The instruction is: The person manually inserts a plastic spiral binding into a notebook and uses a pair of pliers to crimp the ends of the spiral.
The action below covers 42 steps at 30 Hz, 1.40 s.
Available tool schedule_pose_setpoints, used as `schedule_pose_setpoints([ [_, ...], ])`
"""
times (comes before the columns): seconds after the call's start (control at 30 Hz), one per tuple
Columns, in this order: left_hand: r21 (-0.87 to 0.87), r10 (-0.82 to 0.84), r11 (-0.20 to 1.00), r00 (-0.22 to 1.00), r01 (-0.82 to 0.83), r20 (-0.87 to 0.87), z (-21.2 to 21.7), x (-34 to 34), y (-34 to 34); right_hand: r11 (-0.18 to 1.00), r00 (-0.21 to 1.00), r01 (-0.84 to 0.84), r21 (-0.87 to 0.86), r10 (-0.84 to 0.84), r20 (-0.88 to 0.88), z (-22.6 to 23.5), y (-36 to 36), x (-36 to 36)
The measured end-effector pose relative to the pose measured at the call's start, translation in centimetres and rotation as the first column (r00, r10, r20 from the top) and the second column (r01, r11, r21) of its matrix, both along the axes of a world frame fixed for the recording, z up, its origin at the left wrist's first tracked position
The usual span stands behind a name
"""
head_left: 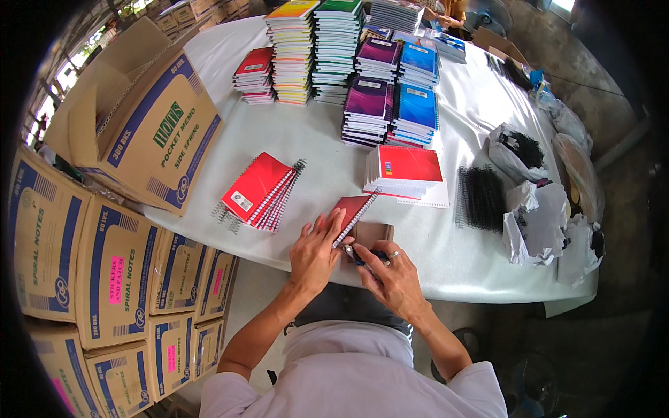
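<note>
Near the table's front edge, my left hand (pixel 311 256) grips a small red spiral notebook (pixel 354 210), tilted up with its coil edge toward my right. Closed around a pair of pliers (pixel 358 256) with dark blue handles, my right hand (pixel 398 284) wears a ring. The pliers' jaws are at the lower end of the notebook's coil; whether they touch the wire is too small to tell. A flat brown block (pixel 375 234) lies just beyond them. To the left is a fanned pile of red spiral notebooks (pixel 258 184); to the right, a stack of red-covered pads (pixel 410 164).
Black spiral coils (pixel 481 198) and plastic bags (pixel 517 150) of coils lie at the right. Stacked purple notebooks (pixel 368 97), blue notebooks (pixel 417 104), green notebooks (pixel 337 49) and yellow notebooks (pixel 291 56) stand farther back. An open carton (pixel 164 132) and stacked cartons (pixel 115 272) are left.
</note>
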<state>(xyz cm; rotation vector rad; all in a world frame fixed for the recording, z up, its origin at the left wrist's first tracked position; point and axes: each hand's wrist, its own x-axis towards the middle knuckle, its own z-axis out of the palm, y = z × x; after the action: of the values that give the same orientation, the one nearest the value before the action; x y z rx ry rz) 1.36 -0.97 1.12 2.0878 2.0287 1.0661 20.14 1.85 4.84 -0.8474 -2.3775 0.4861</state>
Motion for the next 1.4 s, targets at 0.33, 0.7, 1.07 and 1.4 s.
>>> schedule_pose_setpoints([
  [0.33, -0.010, -0.034, 0.999, 0.999, 0.034, -0.031, 0.7, -0.1, -0.2, 0.377, 0.952, -0.305, -0.875, 0.090, -0.293, 2.3, 3.3, 0.7],
  [0.7, 0.133, -0.465, 0.828, 0.536, 0.544, 0.704, 4.6, -8.2, 1.5, 0.998, 0.992, 0.025, -0.061, -0.032, -0.122, -2.0, 7.2, 3.0],
  [1.07, -0.112, 0.024, 0.962, 0.333, 0.248, 0.942, 7.9, -20.9, 4.5, 0.943, 0.897, -0.180, 0.279, 0.274, -0.348, 1.9, 5.5, -17.7],
  [1.4, -0.537, 0.197, 0.796, 0.721, 0.277, 0.664, 4.2, -23.6, 5.2, 0.951, 0.967, -0.073, -0.301, -0.006, -0.253, -4.6, 8.3, -16.6],
])
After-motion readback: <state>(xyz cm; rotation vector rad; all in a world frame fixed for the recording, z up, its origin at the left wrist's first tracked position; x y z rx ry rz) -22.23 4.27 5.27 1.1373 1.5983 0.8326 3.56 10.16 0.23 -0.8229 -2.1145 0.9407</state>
